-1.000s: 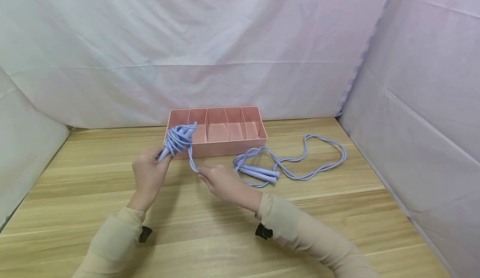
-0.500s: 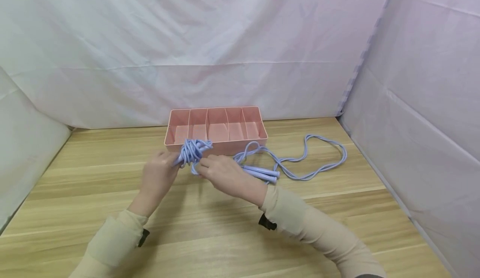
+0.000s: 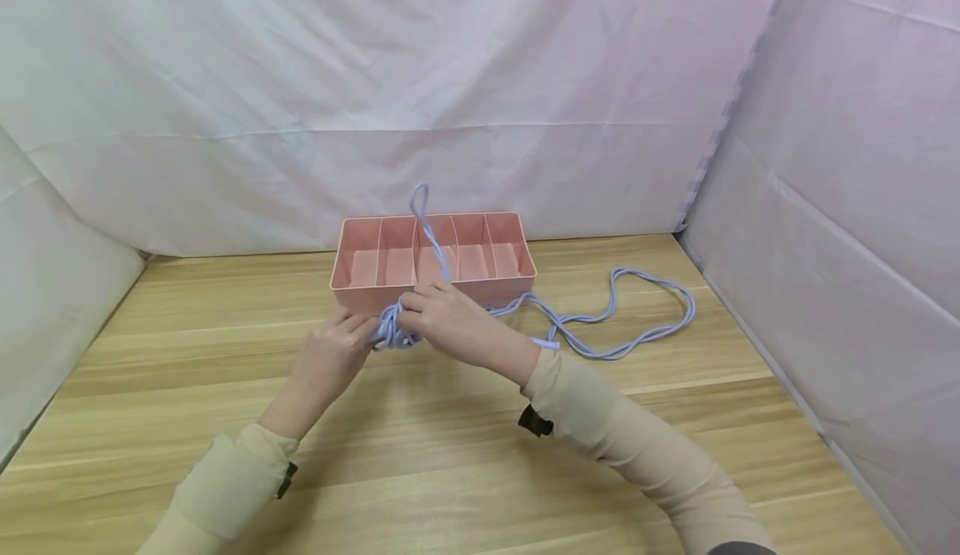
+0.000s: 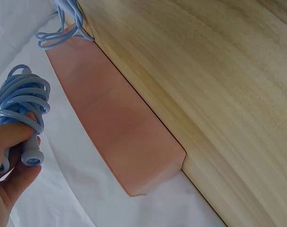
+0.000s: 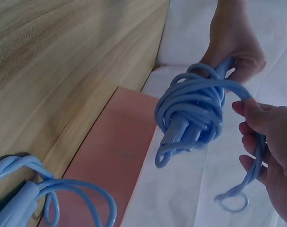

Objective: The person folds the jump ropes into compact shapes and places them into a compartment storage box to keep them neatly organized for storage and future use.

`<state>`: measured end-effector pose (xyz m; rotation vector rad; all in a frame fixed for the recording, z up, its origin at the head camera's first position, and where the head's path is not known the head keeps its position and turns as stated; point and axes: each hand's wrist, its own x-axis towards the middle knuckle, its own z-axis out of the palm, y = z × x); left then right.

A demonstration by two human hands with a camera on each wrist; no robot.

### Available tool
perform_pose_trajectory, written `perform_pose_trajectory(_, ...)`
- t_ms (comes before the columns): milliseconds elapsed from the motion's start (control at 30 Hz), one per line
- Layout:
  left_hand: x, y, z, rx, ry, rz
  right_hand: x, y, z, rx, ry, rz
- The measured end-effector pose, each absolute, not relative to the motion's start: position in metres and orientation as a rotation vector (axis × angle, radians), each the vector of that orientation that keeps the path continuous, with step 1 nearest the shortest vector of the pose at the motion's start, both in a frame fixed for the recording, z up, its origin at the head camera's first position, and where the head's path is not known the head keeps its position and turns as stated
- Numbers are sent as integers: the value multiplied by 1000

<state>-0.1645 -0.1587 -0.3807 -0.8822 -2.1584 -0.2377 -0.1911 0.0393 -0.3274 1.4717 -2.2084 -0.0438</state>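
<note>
Since half a second ago, the wound blue jump rope (image 3: 393, 327) has shifted slightly right and toward the person, and its loose tail (image 3: 431, 234) now rises in a loop across the view of the box. The wound rope is held up in front of the near wall of a pink box (image 3: 360, 297) with five compartments. Its two handles (image 5: 177, 128) lie side by side inside the coils; in the head view their long axis runs roughly left to right, the left end at the left hand (image 3: 330, 359), the right end hidden. In the left wrist view, the flared cap of one handle points down, out of the coils. The left hand's fingers and thumb are curled around the handles. The right hand (image 3: 457, 322) is partly closed, pinching the cord between thumb and fingers just beside the coils. A second blue rope (image 3: 617, 354) lies on the wooden table (image 3: 420, 472), its long loop stretching right and one visible handle (image 3: 547, 343) pointing right. White cloth (image 3: 375, 80) hangs behind.
</note>
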Motion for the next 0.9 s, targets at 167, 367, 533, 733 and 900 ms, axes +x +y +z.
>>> perform_pose_trajectory(167, -165, -160, -383, -933, -2142, -268, -202, 41, -331, 1545, -2262, 129)
perform_pose_trajectory(367, -165, -162, -384, -959, -2122, -329, -209, 43, -335, 1599, -2299, 347)
perform_pose_trajectory(533, -164, -162, -384, -962, -2104, -376, -211, 43, -334, 1631, -2316, 453)
perform_pose_trajectory(733, -164, -163, -384, -1003, -2082, -448, -218, 45, -333, 1722, -2379, 751)
perform_pose_trajectory(900, -163, -165, -386, -1068, -2068, -599, -225, 47, -330, 1786, -2473, 1151)
